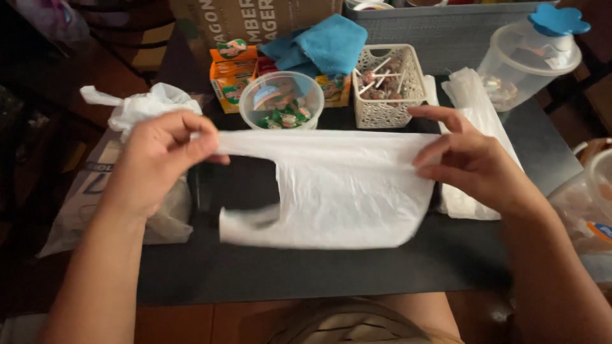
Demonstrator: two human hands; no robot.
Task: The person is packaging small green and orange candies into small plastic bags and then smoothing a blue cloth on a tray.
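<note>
- Both hands have a thin white plastic bag point(344, 191) stretched out flat, held just above the dark table point(319, 271).
- Left hand point(159, 162) has its grip closed on the handle end, thumb and fingers pinching the top edge. The bag's loop handles hang open below that pinch.
- Right hand point(475, 162) has its grip closed on the other end of the top edge, fingers pinching the film with the index stretched out.
- Looks to me like the smoothing/straightening stage: bag's pulled taut along the top, while the lower part hangs loose and a bit blurry.
- My guess is the next move needs even tension from both pinches, since film this thin will bunch or slip easily.
- Around it: a crumpled white bag point(143, 105) behind the left hand, a flat pile of bags point(475, 102) by the right.
- Further back: a round clear tub point(280, 102) of wrapped candies, a white basket point(389, 92) of lollipops, a blue cloth point(319, 44), and a clear jar point(526, 64) with a blue lid.
</note>
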